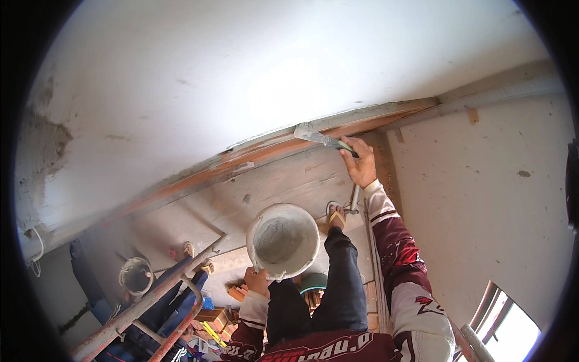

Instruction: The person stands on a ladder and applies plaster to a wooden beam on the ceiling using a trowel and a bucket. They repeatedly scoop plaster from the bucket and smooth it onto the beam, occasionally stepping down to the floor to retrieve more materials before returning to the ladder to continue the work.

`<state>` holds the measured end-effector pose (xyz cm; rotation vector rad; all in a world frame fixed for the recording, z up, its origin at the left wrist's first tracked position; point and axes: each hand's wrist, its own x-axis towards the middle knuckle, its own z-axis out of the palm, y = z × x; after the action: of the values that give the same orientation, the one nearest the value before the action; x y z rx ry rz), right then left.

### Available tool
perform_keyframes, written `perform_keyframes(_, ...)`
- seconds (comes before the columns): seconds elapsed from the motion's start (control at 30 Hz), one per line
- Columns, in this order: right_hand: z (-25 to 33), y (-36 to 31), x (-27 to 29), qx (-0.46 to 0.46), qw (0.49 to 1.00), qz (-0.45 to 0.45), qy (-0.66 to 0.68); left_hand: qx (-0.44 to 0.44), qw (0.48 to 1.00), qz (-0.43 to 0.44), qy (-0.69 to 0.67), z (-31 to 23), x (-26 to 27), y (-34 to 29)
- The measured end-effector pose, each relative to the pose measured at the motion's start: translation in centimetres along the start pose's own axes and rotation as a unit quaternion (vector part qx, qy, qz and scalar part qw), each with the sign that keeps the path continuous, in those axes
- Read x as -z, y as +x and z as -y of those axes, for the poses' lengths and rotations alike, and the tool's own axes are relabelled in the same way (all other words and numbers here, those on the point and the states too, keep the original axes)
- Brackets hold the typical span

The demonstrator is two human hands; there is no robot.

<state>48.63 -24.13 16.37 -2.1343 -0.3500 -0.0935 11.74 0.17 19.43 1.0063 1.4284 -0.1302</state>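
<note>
left hand (257, 282) on the near-left rim of the bucket (254, 234), fingers clamped on that rim; bucket round, pale, grey mix inside, set over the person's legs (341, 277), what it rests on can't tell. right hand (360, 164) up and right of bucket, fingers and thumb clamped on the handle of the scraper (326, 140); its blade, smeared grey, points left over the edge strip (380, 114), contact hard to tell. strip is grey above, orange-brown below, slants past beyond bucket; white wall (241, 72) beyond it. rusty rail (142, 301) left of bucket, on the near side. lower down: sandaled foot (336, 217) right of bucket, green tub (314, 280) just to its near right, bricks (211, 318) near left, another person's pail (136, 276) well left. window (506, 323) far right of bucket.
</note>
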Motion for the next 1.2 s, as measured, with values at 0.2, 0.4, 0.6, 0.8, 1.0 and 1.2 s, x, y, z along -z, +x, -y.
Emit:
perform_keyframes(0.2,-3.5,2.3,6.7,0.009,1.000,0.013,0.017,-0.001,1.000,-0.011,-0.014,1.0,-4.7,-2.6)
perform_keyframes(0.4,-8.7,3.5,12.8,-0.043,0.995,-0.002,0.091,0.015,1.000,-0.014,-0.016,2.4,-8.0,-5.8)
perform_keyframes(0.6,-11.2,3.7,18.6,-0.087,0.994,-0.057,0.033,0.032,0.999,0.008,-0.030,3.6,-9.7,-8.1)
perform_keyframes(0.8,-10.8,2.6,22.3,-0.093,0.986,-0.136,-0.002,0.029,0.999,0.016,0.010,5.0,-9.5,-9.1)
perform_keyframes(1.0,-9.9,0.3,19.9,-0.104,0.970,-0.197,-0.093,0.013,0.999,0.029,-0.018,4.6,-9.5,-9.4)
perform_keyframes(1.2,-11.4,-0.9,17.8,-0.095,0.932,-0.275,-0.218,0.013,0.999,0.031,-0.039,4.4,-8.0,-9.1)
